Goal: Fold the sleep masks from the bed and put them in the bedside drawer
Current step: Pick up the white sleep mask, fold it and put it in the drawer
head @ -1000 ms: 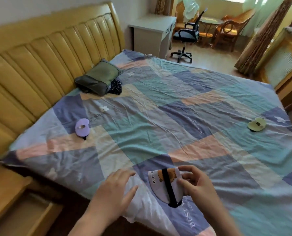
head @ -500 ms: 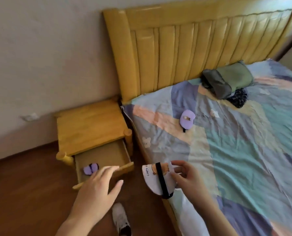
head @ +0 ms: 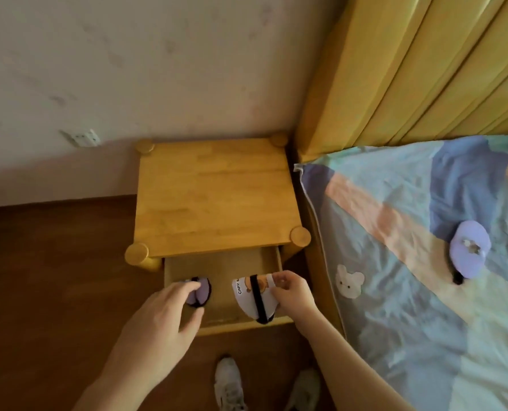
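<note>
Carried off the bed, folded white cartoon-print sleep mask with black strap (head: pixel 254 298) now over open wooden bedside drawer (head: pixel 223 269), right hand (head: pixel 289 290) grip pinching it; left hand (head: pixel 160 318) open, empty; purple folded mask (head: pixel 199 290) already inside; another purple mask (head: pixel 470 252) remains on patchwork bed (head: pixel 395 307).

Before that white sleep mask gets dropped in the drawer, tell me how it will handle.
The white sleep mask is probably soft and floppy: it hangs folded from the right hand, its lower end drooping over the drawer. It seems light, since a fingertip pinch carries it. Once released it may spring partly open, as only its black strap wraps the fold.
</note>
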